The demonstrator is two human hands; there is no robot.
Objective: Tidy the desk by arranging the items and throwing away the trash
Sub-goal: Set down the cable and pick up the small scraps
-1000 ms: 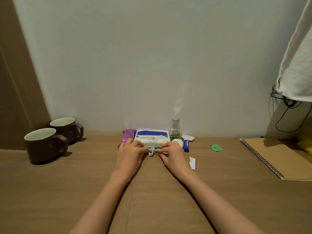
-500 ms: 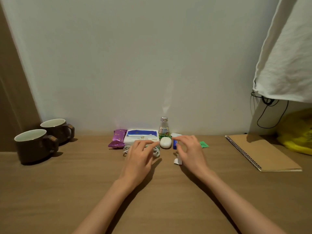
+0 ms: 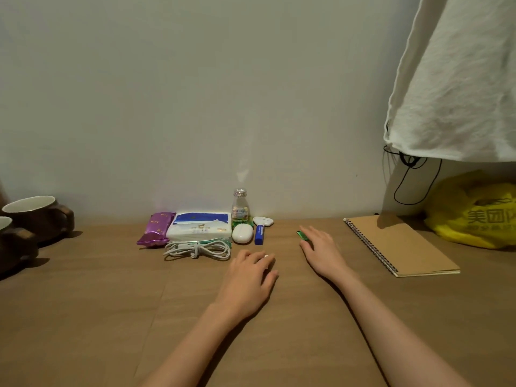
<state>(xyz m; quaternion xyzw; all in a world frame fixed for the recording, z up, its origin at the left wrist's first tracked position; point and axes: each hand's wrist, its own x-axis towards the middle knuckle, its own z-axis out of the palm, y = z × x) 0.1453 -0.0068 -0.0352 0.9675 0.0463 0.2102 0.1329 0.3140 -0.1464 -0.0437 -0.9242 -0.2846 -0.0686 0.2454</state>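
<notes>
The left hand (image 3: 248,277) lies palm down, fingers loosely bent. The right hand (image 3: 321,250) reaches further forward; flat, fingers straight.

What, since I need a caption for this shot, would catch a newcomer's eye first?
Two bare hands on the wooden desk mid-frame: the left hand lies over a small white scrap, the right hand touches a green scrap with straight fingers. Behind them, against the wall, sit a purple packet, tissue pack and coiled white cable; a bright yellow bag sits far right.
</notes>
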